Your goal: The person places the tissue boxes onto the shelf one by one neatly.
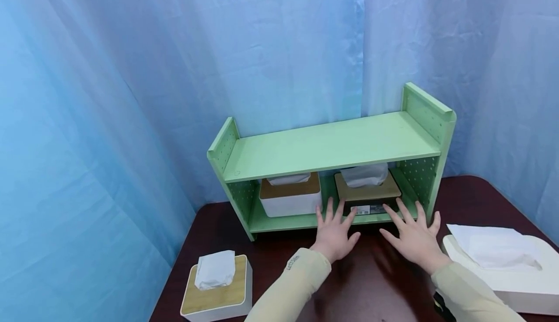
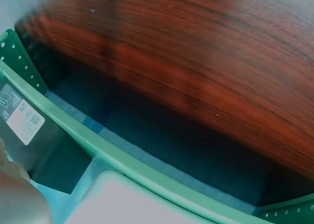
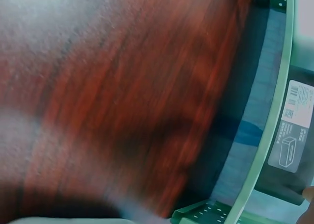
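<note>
A dark tissue box (image 1: 367,193) with a wood-toned lid and a tissue in its slot lies on the lower shelf of a green rack (image 1: 332,140). Both hands are in front of it, fingers spread: the left hand (image 1: 334,237) toward its left side, the right hand (image 1: 417,242) toward its right. Neither grips anything; whether fingertips touch the box cannot be made out. The box's label (image 3: 289,126) faces forward in the right wrist view. To its left on that shelf stands a white tissue box (image 1: 290,203) with a brown lid, near the left fingers.
A white tissue box with a wooden lid (image 1: 238,293) stands at the table's front left. At the right, a larger white tissue box (image 1: 524,278) has a tissue lying over it. The dark wood table (image 1: 371,288) runs under the rack, and blue curtains (image 1: 284,45) hang behind.
</note>
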A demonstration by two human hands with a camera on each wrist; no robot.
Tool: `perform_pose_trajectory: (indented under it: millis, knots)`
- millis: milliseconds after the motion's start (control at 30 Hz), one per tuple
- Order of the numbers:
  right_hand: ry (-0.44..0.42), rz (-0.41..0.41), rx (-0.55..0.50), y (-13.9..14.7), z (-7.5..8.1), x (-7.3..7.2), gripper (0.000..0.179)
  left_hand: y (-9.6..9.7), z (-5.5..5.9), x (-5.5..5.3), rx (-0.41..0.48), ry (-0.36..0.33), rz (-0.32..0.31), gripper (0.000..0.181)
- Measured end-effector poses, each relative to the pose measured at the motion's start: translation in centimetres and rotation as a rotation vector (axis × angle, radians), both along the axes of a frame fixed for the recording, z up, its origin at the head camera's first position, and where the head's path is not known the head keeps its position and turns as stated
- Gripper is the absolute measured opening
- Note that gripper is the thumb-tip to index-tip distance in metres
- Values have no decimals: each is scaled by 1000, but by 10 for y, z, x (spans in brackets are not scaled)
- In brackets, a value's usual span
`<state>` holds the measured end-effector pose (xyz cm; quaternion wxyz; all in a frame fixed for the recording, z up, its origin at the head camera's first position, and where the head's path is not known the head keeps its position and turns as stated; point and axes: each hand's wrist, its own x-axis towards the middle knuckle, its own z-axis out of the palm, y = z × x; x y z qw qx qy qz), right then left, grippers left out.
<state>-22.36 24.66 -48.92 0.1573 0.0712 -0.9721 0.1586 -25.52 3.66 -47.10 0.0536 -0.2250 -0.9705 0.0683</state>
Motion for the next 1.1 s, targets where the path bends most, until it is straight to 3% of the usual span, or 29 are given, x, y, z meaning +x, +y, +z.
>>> perform_pose_trajectory:
  millis: [300, 600, 900, 1100]
  knots:
    - [-9, -13, 1, -3, -3, 9, 66, -10, -4, 7, 36, -17, -23, 61]
    - [30, -11, -23, -13, -3, 18, 65, -28, -2, 17, 116, 16, -76, 60]
    - [54, 38, -107, -30, -7, 39, 60, -79, 3, 38, 296, -62, -148, 60]
    - [39, 69, -127, -41, -13, 51, 60, -120, 4, 54, 359, -84, -163, 60]
